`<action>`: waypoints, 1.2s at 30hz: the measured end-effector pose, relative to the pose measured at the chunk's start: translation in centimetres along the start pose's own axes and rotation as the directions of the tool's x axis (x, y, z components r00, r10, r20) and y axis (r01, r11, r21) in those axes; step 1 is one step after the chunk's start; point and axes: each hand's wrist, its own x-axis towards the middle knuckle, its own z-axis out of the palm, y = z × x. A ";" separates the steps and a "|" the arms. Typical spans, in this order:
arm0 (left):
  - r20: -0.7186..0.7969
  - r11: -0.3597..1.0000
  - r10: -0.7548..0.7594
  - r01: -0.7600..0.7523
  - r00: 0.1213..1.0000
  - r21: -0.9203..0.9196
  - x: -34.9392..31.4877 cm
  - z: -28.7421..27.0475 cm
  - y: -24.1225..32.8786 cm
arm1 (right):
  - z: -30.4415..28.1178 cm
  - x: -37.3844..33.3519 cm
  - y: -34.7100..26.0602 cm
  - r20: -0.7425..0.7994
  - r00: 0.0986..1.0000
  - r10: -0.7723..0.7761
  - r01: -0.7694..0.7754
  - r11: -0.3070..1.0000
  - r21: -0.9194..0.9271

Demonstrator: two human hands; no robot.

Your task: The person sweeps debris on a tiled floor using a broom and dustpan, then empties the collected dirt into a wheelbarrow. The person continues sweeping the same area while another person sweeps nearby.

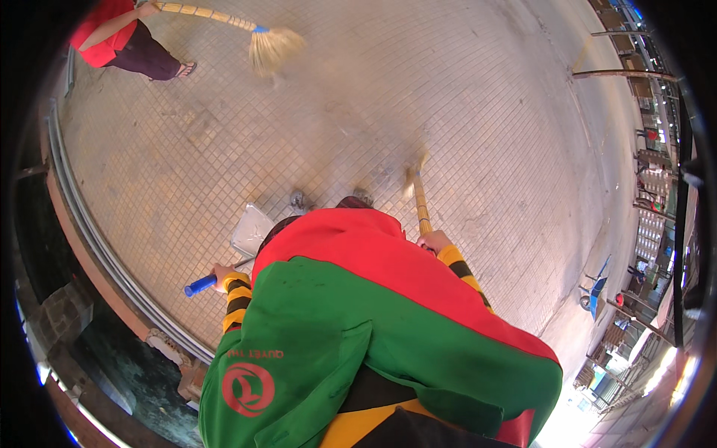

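My left hand (222, 277) is closed round the handle of a long-handled dustpan, just above its blue grip (200, 285). The dustpan's whitish scoop (252, 231) is low by the tiled floor, left of my feet; part of its handle is hidden behind my clothing. In my right hand (434, 241) is a straw broom (423, 209), gripped by its bound yellowish handle. Its bristles point away from me and meet the floor ahead and to the right, slightly blurred. Striped yellow and black sleeves cover both my forearms.
At the far left a co-worker in red (104, 33) holds another straw broom (272, 48). A raised curb with pipes (97, 239) edges the floor on the left. On the right stand a blue wheelbarrow (596, 293), posts and stacked goods. Dusty tiled floor (508, 164) spreads between.
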 end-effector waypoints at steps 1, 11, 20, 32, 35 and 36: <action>-0.002 1.000 0.005 -0.005 1.000 0.002 0.6 0.1 -0.2 | 0.1 1.2 -0.3 0.032 0.999 0.031 -0.030 0.999 -0.012; 0.213 0.995 -0.043 0.062 0.976 -0.083 4.9 0.4 -2.0 | 6.6 11.2 -12.8 0.318 0.948 -0.033 0.055 0.997 -0.060; -0.104 0.996 0.044 -0.035 0.994 0.085 -1.6 1.2 1.5 | 6.1 9.5 -16.7 0.127 0.908 -0.399 0.412 0.797 -0.442; -0.092 0.991 0.125 -0.120 0.988 0.059 -9.2 5.1 0.4 | -9.4 4.9 2.8 -0.337 0.937 -0.091 -0.093 0.866 -0.492; -0.068 0.994 0.105 -0.106 0.992 -0.012 -10.1 6.0 0.1 | -12.7 8.8 5.2 -0.220 0.975 0.012 -0.046 0.988 -0.147; -0.059 0.994 0.100 -0.102 0.993 -0.034 -10.1 6.2 -0.1 | -14.0 10.7 5.7 -0.151 0.987 -0.064 0.039 0.985 -0.166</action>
